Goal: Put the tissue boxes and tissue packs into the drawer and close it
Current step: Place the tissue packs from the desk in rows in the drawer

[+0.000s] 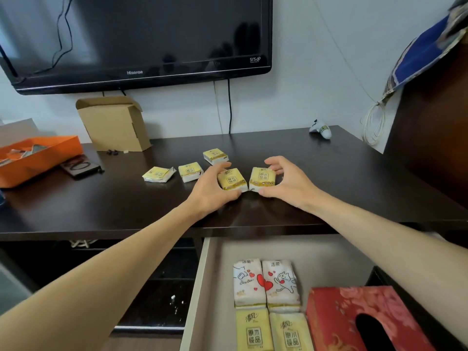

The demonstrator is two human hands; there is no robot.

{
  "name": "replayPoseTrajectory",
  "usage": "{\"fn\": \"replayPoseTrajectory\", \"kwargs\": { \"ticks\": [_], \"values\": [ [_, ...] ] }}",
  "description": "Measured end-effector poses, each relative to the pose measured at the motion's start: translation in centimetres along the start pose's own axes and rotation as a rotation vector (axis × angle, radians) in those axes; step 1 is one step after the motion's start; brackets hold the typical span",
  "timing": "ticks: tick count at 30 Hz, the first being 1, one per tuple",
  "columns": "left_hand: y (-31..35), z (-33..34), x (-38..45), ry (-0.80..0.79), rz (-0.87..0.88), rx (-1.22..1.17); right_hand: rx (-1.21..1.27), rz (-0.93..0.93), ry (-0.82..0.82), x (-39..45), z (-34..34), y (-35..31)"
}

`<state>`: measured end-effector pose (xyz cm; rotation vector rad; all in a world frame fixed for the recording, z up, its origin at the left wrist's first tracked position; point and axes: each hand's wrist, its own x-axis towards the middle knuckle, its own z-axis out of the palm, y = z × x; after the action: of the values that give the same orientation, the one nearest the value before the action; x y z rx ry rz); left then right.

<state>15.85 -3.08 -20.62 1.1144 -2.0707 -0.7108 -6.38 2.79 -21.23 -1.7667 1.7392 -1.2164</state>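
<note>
On the dark table [329, 178] lie several small yellow tissue packs. My left hand [215, 188] grips one yellow pack [231, 179], and my right hand [286, 181] grips another yellow pack [263, 178] right beside it. Three more yellow packs lie to the left and behind: one [159, 174], one [190, 171] and one [215, 156]. Below the table edge the drawer [215, 274] stands open. It holds two white packs with hearts [266, 282], two yellow packs [273, 330] and a red tissue box [359, 320].
A cardboard box [114, 122] stands at the back left under a wall-mounted TV [136, 41]. An orange tray [35, 158] and a dark flat object [81, 167] sit at the left. A small white toy [321, 129] lies at the back right. A dark cabinet [435, 138] rises on the right.
</note>
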Motion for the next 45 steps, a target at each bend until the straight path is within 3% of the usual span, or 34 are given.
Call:
{"fn": "replayPoseTrajectory", "kwargs": {
  "ticks": [5, 9, 12, 15, 18, 20, 29, 38, 45],
  "values": [
    [2.5, -2.0, -5.3, -0.060, 0.072, -0.012, 0.076, -0.073, -0.002, -6.6, -2.6, -2.8],
    [3.6, -2.3, -12.9, -0.199, 0.044, -0.096, 0.043, -0.091, -0.167, -14.5, -4.1, -4.1],
    [4.4, -1.7, -17.9, -0.362, 0.062, -0.099, -0.156, -0.068, -0.336, -18.9, -4.1, -4.6],
    [4.9, -0.5, -20.7, -0.400, 0.114, 0.091, -0.424, -0.118, -0.462, -21.0, -3.6, -4.7],
    [4.6, 0.8, -21.7, -0.372, 0.274, 0.364, -0.524, -0.150, -0.542, -21.8, -2.8, -5.1],
    [4.0, 1.3, -21.8, -0.378, 0.303, 0.407, -0.555, -0.161, -0.565, -21.9, -2.3, -5.4],
    [2.2, 1.9, -22.9, -0.404, 0.284, 0.421, -0.616, -0.115, -0.576, -21.8, -1.5, -5.8],
    [2.6, 2.2, -23.3, -0.374, 0.417, 0.603, -0.666, -0.172, -0.584, -22.4, -1.1, -4.8],
    [4.4, -0.4, -21.8, -0.257, 0.346, 0.400, -0.357, -0.188, -0.351, -20.4, -1.7, -5.7]
  ]
}}
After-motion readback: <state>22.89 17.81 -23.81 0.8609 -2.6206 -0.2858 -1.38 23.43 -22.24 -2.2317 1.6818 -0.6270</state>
